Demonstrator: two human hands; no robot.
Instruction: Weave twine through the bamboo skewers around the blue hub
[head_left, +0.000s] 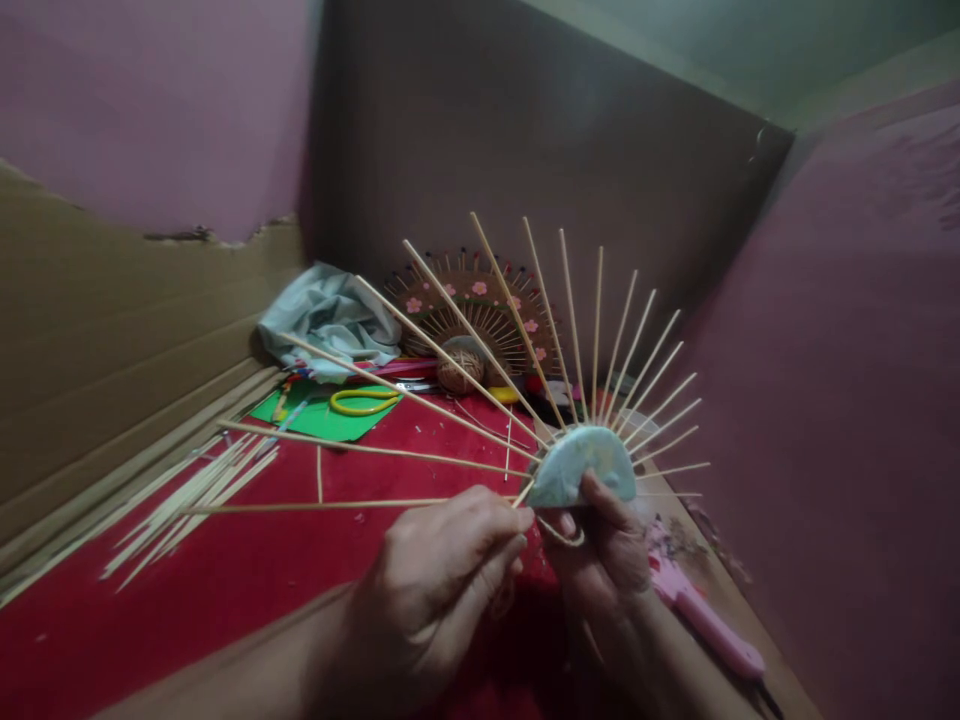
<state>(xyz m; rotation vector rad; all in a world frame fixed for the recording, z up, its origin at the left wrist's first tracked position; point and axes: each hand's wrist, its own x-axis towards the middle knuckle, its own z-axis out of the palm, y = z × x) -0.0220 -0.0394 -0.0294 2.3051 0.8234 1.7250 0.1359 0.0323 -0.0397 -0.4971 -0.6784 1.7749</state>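
A pale blue half-round base [574,465] with several thin wooden sticks [510,300] fanning out of its curved edge is held up in front of me. My right hand [611,540] grips the base from below, its thumb pressed on the front face. At the base's left corner, my left hand [450,570] pinches a thin tan cord [523,492] beside the lowest stick. A loop of the same cord hangs under the base near my right fingers. The far end of the cord is hidden behind my hands.
Loose sticks [199,490] lie on the red cloth [420,450] at left. Yellow-handled scissors [364,402] rest on green paper [322,425]. Behind are a twine ball [460,370], a flower-trimmed fan [480,280] and grey-blue cloth [330,315]. A pink glue gun [705,610] lies at right.
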